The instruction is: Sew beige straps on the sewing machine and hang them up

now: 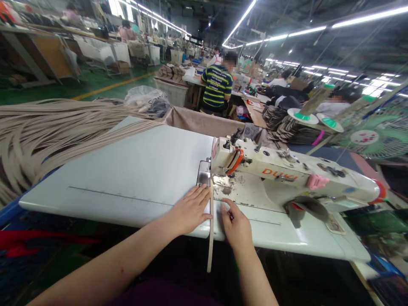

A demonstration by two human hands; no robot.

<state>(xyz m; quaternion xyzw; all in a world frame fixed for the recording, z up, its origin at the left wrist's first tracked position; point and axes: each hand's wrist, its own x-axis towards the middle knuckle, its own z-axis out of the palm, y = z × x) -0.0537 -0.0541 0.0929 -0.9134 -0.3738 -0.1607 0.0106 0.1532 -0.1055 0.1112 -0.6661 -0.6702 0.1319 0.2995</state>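
A narrow beige fabric strip [210, 250] runs from under the head of the sewing machine [251, 163] toward me and hangs over the table's front edge. My left hand [193, 208] lies flat, palm down, beside the strip, its fingertips at the metal plate [204, 172] left of the needle area and its thumb touching the strip. To the right of the strip, my right hand [236, 221] rests over the front of the machine bed. Its fingers are curled with the thumb and forefinger slightly apart, and nothing shows between them.
A large bundle of beige strips [47, 136] spreads along the left of the white table [143, 157]. Thread cones [315, 104] and a fan [366, 136] stand at the right. Ahead, a person in a striped shirt [216, 87] sits with their back to me.
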